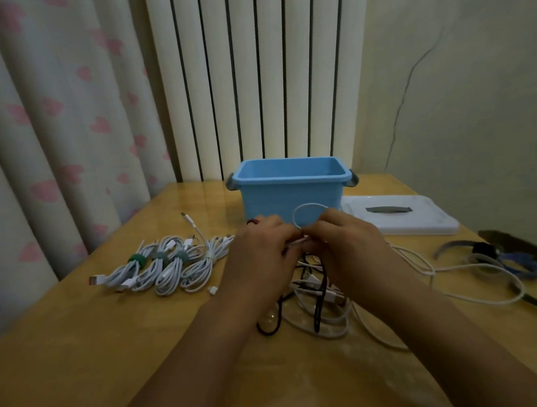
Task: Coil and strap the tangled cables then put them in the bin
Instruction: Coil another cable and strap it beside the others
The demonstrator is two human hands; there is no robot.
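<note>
Both hands are pinching the same white cable (307,213) right in front of the bin (291,185), left hand (260,252) and right hand (345,242) pretty much knuckle to knuckle, fingers curled in on it, with 1 small loop sticking up between them. The rest of that cable is hanging down toward me into the tangled pile (317,299), white and black leads all mixed up on the table (78,349), directly under and just behind the hands. So I'm guessing the slack has to be fed up and away from that pile, and neither hand is really nearer, they're sitting level over it. 4 coiled bundles (166,270) are lying strapped off to the left, still outside the bin. The spare straps (492,258) are lying well off on the right side, so the right hand looks like the closer one for grabbing 1.
</note>
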